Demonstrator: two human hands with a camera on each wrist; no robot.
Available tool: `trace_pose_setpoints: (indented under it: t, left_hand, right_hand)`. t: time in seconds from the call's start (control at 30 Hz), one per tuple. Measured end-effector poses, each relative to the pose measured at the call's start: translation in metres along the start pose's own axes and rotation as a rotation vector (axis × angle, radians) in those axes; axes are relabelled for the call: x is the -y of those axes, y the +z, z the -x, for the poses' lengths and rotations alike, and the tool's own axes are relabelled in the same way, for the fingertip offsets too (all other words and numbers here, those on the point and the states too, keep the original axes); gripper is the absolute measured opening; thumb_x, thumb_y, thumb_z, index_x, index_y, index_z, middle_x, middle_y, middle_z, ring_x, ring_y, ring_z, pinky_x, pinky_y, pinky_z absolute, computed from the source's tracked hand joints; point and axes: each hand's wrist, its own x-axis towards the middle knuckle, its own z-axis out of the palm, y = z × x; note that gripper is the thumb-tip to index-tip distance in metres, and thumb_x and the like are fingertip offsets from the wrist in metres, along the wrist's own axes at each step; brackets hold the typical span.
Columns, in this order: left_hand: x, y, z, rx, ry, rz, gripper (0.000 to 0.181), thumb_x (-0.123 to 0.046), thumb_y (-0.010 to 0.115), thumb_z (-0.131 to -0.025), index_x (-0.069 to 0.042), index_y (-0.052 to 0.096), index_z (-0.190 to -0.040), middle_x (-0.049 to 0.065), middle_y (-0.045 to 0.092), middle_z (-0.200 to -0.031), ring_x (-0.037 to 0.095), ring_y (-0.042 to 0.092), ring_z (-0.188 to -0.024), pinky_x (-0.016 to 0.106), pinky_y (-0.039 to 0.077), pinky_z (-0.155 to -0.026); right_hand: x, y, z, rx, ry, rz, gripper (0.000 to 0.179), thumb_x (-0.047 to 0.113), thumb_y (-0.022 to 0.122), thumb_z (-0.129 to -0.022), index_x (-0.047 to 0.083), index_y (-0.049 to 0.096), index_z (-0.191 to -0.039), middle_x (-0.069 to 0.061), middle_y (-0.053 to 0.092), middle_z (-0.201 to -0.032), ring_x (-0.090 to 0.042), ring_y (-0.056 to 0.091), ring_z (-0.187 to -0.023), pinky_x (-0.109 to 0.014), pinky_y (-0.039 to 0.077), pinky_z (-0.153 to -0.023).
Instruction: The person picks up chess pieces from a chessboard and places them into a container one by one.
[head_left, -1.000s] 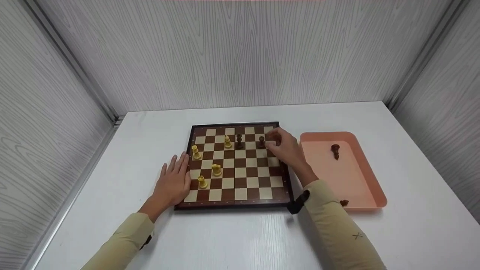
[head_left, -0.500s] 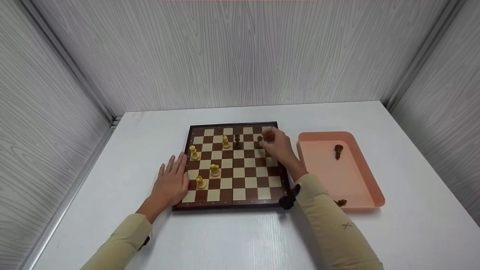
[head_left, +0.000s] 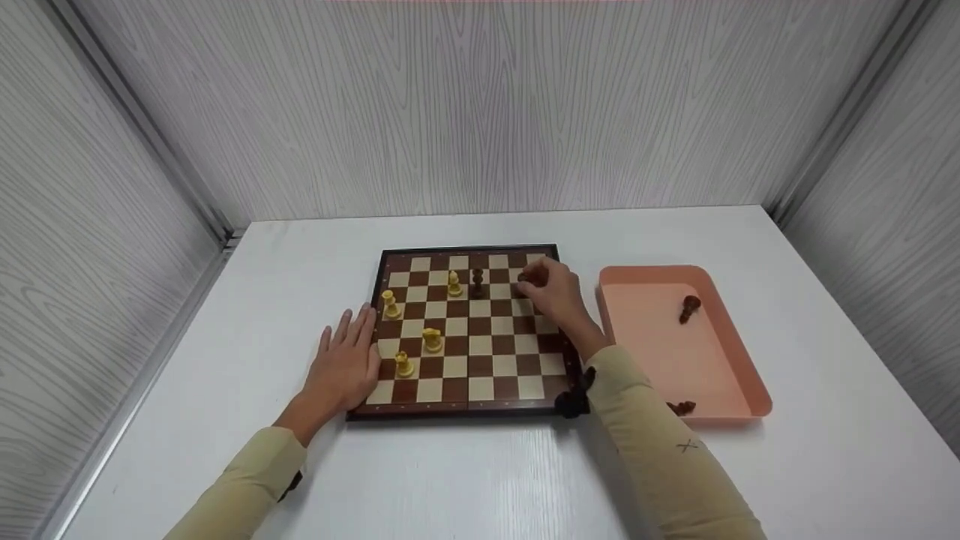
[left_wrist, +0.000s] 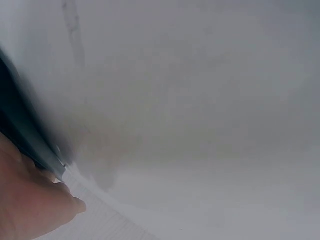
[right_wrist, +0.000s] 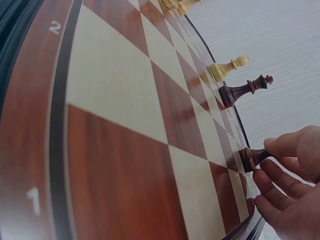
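Observation:
My right hand (head_left: 553, 289) is over the far right part of the chessboard (head_left: 481, 346). In the right wrist view, its thumb and fingertips pinch the top of a dark pawn (right_wrist: 250, 159), whose base stands on the board. The pawn's head is hidden by the fingers. A dark king (head_left: 478, 283) and a pale bishop (head_left: 454, 284) stand to the left of that hand. My left hand (head_left: 341, 369) rests flat against the board's left edge, fingers straight. Near it stand a pale knight (head_left: 432, 340) and two other pale chess pieces.
A pink tray (head_left: 739, 352) is on the white table (head_left: 480, 480), right of the board. One dark chess piece (head_left: 689, 308) lies on its side there, and another (head_left: 682, 408) is by the near rim, partly behind the sleeve. A wood-grain panel (head_left: 480, 112) rises behind the table.
My right hand has moved slightly left and its fingers have come together on the pawn. In the tray, the farther dark piece has rolled to the right and turned. The left hand stays put.

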Motion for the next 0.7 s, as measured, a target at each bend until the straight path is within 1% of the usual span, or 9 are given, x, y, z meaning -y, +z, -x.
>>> trace_pose_setpoints:
  t: [0.1,0.3,0.7]
  left_hand:
    - [-0.0001,-0.0009,0.0010,0.003,0.001,0.001,0.060,-0.024,0.026,-0.110,0.002,0.013,-0.163,0.018,0.013,-0.170,0.042,0.009,-0.155,0.063,0.008,-0.122]
    - [0.0002,-0.0005,0.0000,-0.022,0.002,-0.007,0.060,-0.024,0.027,-0.110,0.002,0.015,-0.163,0.017,0.015,-0.170,0.042,0.010,-0.155,0.063,0.009,-0.122]
    - [-0.0015,-0.0012,0.0009,-0.021,0.005,-0.014,0.060,-0.024,0.028,-0.110,0.002,0.016,-0.162,0.018,0.016,-0.170,0.042,0.011,-0.155,0.063,0.010,-0.122]
  right_hand:
    - [0.0001,-0.0003,0.0000,-0.003,0.018,0.010,0.021,0.009,0.073,-0.094,0.000,0.069,-0.113,-0.016,0.071,-0.112,-0.030,0.067,-0.105,-0.044,0.053,-0.092]
    - [-0.0007,-0.0010,-0.0028,-0.003,0.038,0.021,0.021,0.011,0.074,-0.095,0.001,0.070,-0.112,-0.015,0.071,-0.112,-0.028,0.067,-0.107,-0.043,0.052,-0.093]
    - [-0.0010,-0.0025,-0.0028,0.002,0.007,0.055,0.017,0.010,0.073,-0.095,0.001,0.072,-0.109,-0.014,0.073,-0.109,-0.028,0.068,-0.102,-0.043,0.053,-0.091]
